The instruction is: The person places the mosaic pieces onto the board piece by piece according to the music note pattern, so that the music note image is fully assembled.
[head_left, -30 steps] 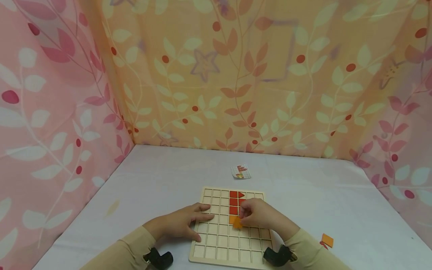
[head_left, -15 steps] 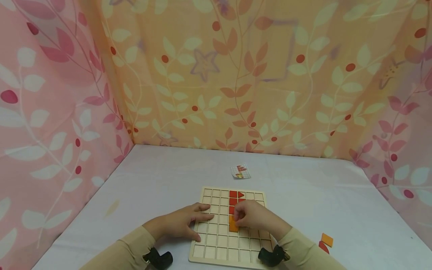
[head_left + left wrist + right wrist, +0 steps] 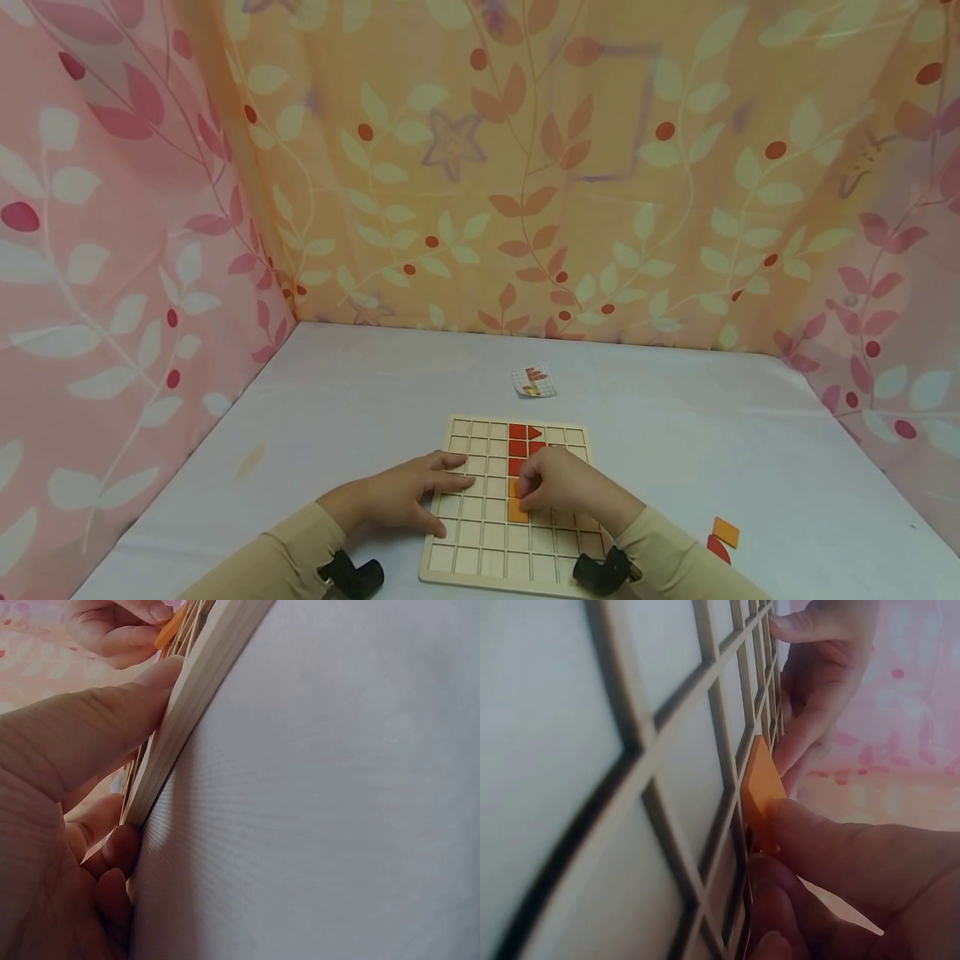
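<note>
My right hand (image 3: 566,483) pinches an orange square tile (image 3: 762,791) between thumb and fingers, over the wooden grid board (image 3: 468,560). In the right wrist view the tile stands slightly tilted, one edge at the grid ridges. Just above it on the board sits another orange tile (image 3: 513,487), partly covered by my fingers. Red square tiles (image 3: 517,447) fill cells farther up the same column, with a red triangle (image 3: 534,433) beside the top one. My left hand (image 3: 401,493) rests on the board's left side, fingers spread over the cells and thumb (image 3: 120,724) against the edge.
A small printed card (image 3: 535,381) with a coloured grid pattern lies behind the board. To the right on the white tabletop (image 3: 660,425) are a loose orange tile (image 3: 726,532) and a rounded red piece (image 3: 717,550). Patterned curtains (image 3: 450,208) surround the table.
The orange tile has come down from a tilted position into line with the column, below the other orange one. My right hand shifted slightly left; my left hand stayed put.
</note>
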Demonstrator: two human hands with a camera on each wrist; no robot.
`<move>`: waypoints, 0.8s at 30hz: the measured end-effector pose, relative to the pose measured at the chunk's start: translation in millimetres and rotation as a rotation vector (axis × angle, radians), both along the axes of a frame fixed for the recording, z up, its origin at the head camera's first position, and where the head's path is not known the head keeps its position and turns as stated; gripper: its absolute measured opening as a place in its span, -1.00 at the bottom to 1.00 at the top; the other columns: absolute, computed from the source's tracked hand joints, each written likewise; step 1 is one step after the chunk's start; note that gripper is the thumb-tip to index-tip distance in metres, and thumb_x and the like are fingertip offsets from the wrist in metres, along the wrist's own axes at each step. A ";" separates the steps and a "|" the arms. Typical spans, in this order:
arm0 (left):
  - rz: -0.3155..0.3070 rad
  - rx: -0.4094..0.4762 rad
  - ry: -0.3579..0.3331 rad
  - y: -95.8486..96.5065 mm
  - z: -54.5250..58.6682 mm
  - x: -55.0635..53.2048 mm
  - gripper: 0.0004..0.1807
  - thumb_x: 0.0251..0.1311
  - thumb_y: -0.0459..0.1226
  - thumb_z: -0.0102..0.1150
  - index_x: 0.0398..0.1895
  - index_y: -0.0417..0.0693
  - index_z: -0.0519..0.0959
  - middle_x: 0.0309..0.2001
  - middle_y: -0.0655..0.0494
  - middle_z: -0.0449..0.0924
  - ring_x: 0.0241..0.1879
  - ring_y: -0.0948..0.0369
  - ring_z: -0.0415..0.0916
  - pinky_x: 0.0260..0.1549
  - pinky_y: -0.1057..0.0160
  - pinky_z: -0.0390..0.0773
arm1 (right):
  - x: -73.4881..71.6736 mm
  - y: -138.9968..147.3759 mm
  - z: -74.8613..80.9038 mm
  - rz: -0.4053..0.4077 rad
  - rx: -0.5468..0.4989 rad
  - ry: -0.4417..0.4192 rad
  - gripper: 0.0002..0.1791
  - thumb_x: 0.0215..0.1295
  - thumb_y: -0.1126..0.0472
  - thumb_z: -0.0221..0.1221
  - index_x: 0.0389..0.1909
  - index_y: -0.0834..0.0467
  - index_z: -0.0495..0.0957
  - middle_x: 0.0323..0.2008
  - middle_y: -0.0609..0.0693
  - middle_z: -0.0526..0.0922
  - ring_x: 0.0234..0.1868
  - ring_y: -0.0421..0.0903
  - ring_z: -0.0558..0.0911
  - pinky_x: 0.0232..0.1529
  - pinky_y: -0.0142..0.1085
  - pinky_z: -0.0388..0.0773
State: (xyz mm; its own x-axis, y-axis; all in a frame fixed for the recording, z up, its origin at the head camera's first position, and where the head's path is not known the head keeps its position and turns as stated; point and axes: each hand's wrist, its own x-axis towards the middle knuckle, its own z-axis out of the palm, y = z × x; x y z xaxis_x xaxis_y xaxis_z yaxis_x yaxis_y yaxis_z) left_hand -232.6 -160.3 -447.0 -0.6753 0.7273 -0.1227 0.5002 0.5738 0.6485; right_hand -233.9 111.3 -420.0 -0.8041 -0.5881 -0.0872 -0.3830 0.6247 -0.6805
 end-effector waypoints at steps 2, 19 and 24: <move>0.002 0.001 -0.004 -0.1 -0.2 -0.3 -0.23 -0.10 0.09 0.28 0.29 0.31 0.29 0.38 0.18 0.00 0.35 0.07 -0.06 0.24 -0.02 0.04 | 0.5 -0.6 -0.2 -0.002 0.007 0.008 -0.82 -0.10 0.37 0.35 -0.70 0.09 0.57 -0.67 -0.20 0.52 -0.59 -0.28 0.41 -0.55 -0.38 0.38; 0.006 0.002 -0.018 0.1 -1.3 -0.9 -0.23 -0.10 0.10 0.28 0.28 0.32 0.30 0.38 0.20 0.01 0.35 0.07 -0.05 0.23 -0.02 0.05 | -3.2 11.4 1.6 0.056 0.023 0.028 -0.89 -0.01 0.34 0.30 -0.56 0.07 0.59 -0.55 -0.24 0.55 -0.50 -0.30 0.48 -0.44 -0.41 0.44; 0.008 -0.001 -0.012 0.2 -1.3 -0.9 -0.23 -0.10 0.09 0.29 0.28 0.32 0.30 0.38 0.21 0.01 0.35 0.07 -0.05 0.24 -0.01 0.05 | -4.4 30.5 10.6 0.016 0.038 0.057 -0.92 0.05 0.32 0.26 -0.50 0.07 0.60 -0.52 -0.22 0.54 -0.47 -0.25 0.46 -0.42 -0.38 0.43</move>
State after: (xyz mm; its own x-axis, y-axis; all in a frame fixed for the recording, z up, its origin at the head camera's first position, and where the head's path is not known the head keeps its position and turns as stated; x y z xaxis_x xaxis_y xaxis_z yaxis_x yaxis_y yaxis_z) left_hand -233.5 -160.1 -448.3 -0.6793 0.7220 -0.1313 0.4883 0.5783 0.6536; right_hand -238.4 141.8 -409.4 -0.7986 -0.5984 -0.0639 -0.4309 0.6427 -0.6334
